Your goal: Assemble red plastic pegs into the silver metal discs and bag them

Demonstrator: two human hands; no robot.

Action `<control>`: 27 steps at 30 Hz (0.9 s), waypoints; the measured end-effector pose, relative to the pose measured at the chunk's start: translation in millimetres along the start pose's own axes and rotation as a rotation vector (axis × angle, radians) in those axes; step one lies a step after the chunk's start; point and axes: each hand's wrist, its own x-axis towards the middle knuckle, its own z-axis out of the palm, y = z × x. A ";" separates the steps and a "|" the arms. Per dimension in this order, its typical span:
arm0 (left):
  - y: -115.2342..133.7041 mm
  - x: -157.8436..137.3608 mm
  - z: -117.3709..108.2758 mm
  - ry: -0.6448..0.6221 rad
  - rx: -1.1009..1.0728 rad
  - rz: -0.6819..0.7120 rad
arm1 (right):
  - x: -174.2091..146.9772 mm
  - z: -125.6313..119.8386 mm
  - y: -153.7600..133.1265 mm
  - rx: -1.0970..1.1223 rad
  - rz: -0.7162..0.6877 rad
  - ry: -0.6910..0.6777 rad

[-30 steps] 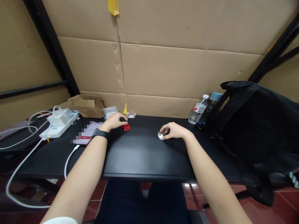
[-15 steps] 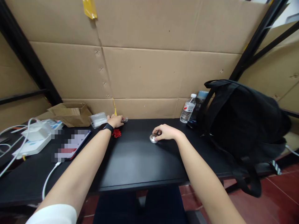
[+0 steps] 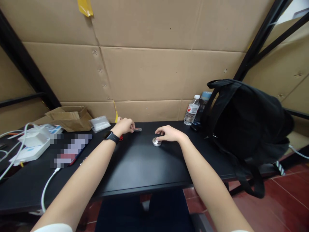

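My left hand (image 3: 125,126), with a dark watch (image 3: 112,137) on its wrist, is closed, its fingertips pinching a small clear plastic packet (image 3: 137,129) just above the table. What lies inside the packet is too small to tell. Close under that hand, mostly hidden, is a bit of red cord (image 3: 121,138). On the black table (image 3: 145,167) rests a round, silvery metal disc-like object (image 3: 156,141). Above its right side hovers my right hand (image 3: 168,133), thumb and fingers apart; whether the thumb touches the metal I cannot tell.
Clear plastic bags (image 3: 100,124) and an open brown paper bag (image 3: 70,119) stand back left. Nearer are a phone (image 3: 73,149) on a white cable and a power strip (image 3: 36,148). To the right are a water bottle (image 3: 191,110), a blue-capped bottle (image 3: 204,101) and a black backpack (image 3: 248,119).
My left hand has moved right and lifted the small packet from the back of the table. My right hand's fingers have opened off the round metal object, which stays on the table.
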 end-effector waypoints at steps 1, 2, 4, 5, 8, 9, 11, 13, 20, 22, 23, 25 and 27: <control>3.2 -3.4 -0.4 0.030 0.014 0.017 | 0.4 1.0 -0.1 0.001 -0.003 0.004; 5.8 -7.3 -0.6 0.068 0.024 0.032 | 0.9 2.0 -0.4 0.000 -0.011 0.011; 10.1 -15.7 -1.2 0.146 0.032 0.064 | 2.5 4.9 -1.7 -0.011 -0.043 0.034; 11.9 -19.8 -1.5 0.181 0.026 0.082 | 3.8 7.0 -2.6 -0.021 -0.063 0.057; 17.9 -30.0 -2.0 0.242 -0.038 0.150 | 9.6 16.8 -6.3 -0.036 -0.106 0.182; 20.6 -32.2 -1.8 0.247 -0.066 0.172 | 12.0 21.2 -8.0 -0.028 -0.114 0.231; 27.2 -35.2 -0.7 0.252 -0.112 0.202 | 16.7 31.1 -12.5 0.006 -0.131 0.308; 34.7 -37.0 0.8 0.257 -0.135 0.225 | 20.9 40.7 -18.0 0.053 -0.148 0.347; 43.3 -50.0 0.0 0.246 -0.187 0.311 | 28.4 52.2 -30.0 0.055 -0.159 0.389; 40.9 -54.7 0.4 0.272 -0.187 0.300 | 28.6 50.9 -30.6 0.043 -0.139 0.416; 40.2 -56.3 1.0 0.291 -0.192 0.290 | 28.5 50.8 -31.0 0.042 -0.138 0.416; 40.3 -58.0 2.8 0.332 -0.215 0.269 | 28.4 52.0 -32.2 0.033 -0.150 0.398; 42.4 -58.0 4.5 0.366 -0.254 0.255 | 28.4 54.8 -33.8 0.003 -0.154 0.386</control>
